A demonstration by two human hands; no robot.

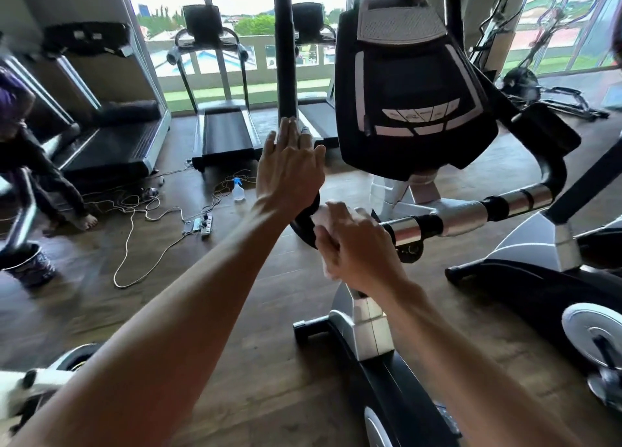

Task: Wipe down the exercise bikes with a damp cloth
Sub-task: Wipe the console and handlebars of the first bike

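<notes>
— Where is the cloth?
— Bunched in your right hand [356,244], clenched on the white cloth [323,215] against the handlebar [471,212]. The bar's length runs rightward from that grip. Your left hand [289,167] is flat, fingers straight, just above.

A gym: treadmills [223,116] and an exercise bike [414,109] by windows

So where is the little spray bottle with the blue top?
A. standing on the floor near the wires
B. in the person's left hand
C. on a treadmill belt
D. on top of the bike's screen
A: the spray bottle stands upright on the wooden floor, beside tangled wires.
</notes>
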